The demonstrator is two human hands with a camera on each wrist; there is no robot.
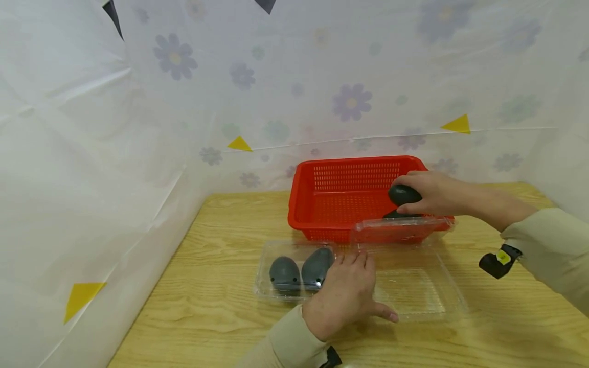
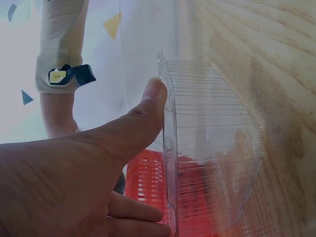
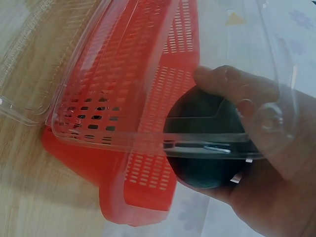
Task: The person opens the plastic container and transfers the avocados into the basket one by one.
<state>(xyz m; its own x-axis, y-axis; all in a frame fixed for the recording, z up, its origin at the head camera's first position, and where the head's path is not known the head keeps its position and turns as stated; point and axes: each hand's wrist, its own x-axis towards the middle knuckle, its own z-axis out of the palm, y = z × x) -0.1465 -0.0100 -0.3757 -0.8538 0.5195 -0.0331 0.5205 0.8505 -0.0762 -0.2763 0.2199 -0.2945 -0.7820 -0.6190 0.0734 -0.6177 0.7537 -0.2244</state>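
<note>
My right hand [image 1: 434, 193] grips a dark green avocado [image 1: 404, 195] at the right end of the red basket [image 1: 294, 204]. Thumb and fingers curl round the same avocado [image 3: 205, 173] in the right wrist view, partly behind clear plastic. Just below it, another avocado [image 1: 398, 214] shows inside the basket. My left hand [image 1: 345, 291] rests at the near-left rim of an open clear clamshell box [image 1: 409, 291], thumb and fingers extended. Its raised lid [image 1: 391, 227] overlaps the basket's front. In the left wrist view, thumb and fingertips touch the rim of the clear box [image 2: 212, 113].
Left of the open box, a second clear box [image 1: 260, 281] holds two avocados [image 1: 284, 271] under its lid. Both boxes and the basket stand on a wooden table [image 1: 198, 306]. White flowered sheeting [image 1: 276, 76] rises behind and along the left side.
</note>
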